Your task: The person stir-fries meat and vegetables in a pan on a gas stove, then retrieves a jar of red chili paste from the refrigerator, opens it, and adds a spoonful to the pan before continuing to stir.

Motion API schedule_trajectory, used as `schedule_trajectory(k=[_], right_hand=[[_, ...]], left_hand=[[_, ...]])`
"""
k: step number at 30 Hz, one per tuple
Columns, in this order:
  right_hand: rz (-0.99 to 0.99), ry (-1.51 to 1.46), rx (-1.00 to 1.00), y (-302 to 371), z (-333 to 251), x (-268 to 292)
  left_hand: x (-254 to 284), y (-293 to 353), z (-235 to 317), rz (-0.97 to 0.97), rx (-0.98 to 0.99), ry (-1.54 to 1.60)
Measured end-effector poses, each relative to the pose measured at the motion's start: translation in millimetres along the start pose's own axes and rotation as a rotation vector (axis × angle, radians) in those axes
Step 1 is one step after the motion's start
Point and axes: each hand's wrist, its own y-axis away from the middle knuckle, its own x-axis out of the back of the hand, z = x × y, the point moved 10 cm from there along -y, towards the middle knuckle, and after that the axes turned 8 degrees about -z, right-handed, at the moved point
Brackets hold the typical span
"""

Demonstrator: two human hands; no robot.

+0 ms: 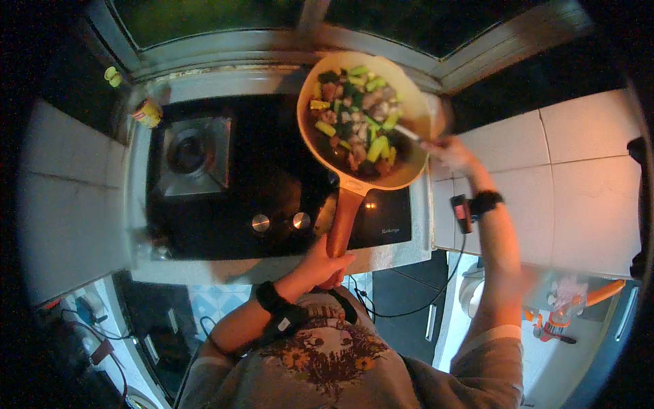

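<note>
My left hand (320, 264) is wrapped round the brown handle (346, 221) of a cream-coloured frying pan (310, 148). The pan is over the right side of a black glass hob (262, 157). Inside it lies a mix of browned meat pieces and green and yellow chopped vegetables (361, 116). At the pan's right rim my right hand (453, 153), slightly blurred, is closed on a thin, light-coloured utensil handle (409, 133). The utensil's working end is hidden among the food, so its kind does not show.
An unused burner (187, 151) is at the hob's left, with two silver knobs (281, 221) near the front. A yellow-labelled container (146, 114) stands by the back left corner. A window frame (272, 48) runs behind. A black cable (436, 300) trails from my right wrist. Orange-handled tools (555, 324) lie lower right.
</note>
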Motion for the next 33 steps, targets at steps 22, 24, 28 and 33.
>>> schedule_trajectory(k=[22,24,28,33], right_hand=[[-0.037,0.64,-0.192,6.2,-67.0,115.1],[-0.019,0.582,-0.116,-16.1,-81.2,105.3],[0.077,0.562,0.327,-25.9,-135.3,67.3],[0.076,0.805,0.631,31.5,-166.5,7.3]], left_hand=[[-1.4,5.8,7.6,0.015,-0.006,-0.01],[1.0,6.2,1.9,0.032,0.056,-0.029],[-1.2,4.6,5.8,0.009,-0.007,0.001],[-0.7,3.5,5.0,0.01,-0.014,-0.023]])
